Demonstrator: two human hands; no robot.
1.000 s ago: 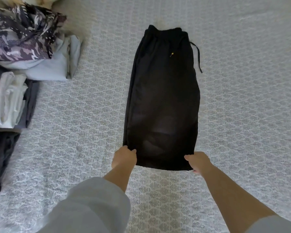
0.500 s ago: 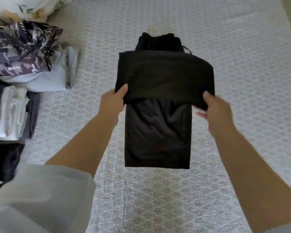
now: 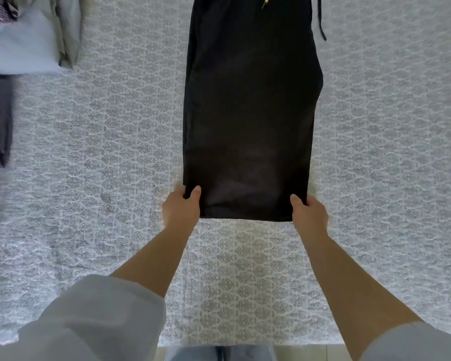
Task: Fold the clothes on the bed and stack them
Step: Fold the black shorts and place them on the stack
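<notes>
A pair of black trousers (image 3: 250, 108) lies lengthwise on the patterned grey-white bedspread (image 3: 110, 152), folded in half along its length, its waistband cut off by the top edge of the view. A black drawstring (image 3: 321, 24) trails off its upper right side. My left hand (image 3: 181, 207) pinches the near left corner of the leg hem. My right hand (image 3: 309, 211) pinches the near right corner. The hem lies flat and straight between the two hands.
A pile of pale blue and grey folded clothes (image 3: 29, 45) sits at the upper left. Dark grey garments (image 3: 0, 121) lie along the left edge. The bed's near edge (image 3: 245, 345) runs across the bottom, with the floor below it.
Half a second ago both hands held the hem lifted and folded up toward the waistband. Now the trousers lie stretched out full length again, with the hem back near me.
</notes>
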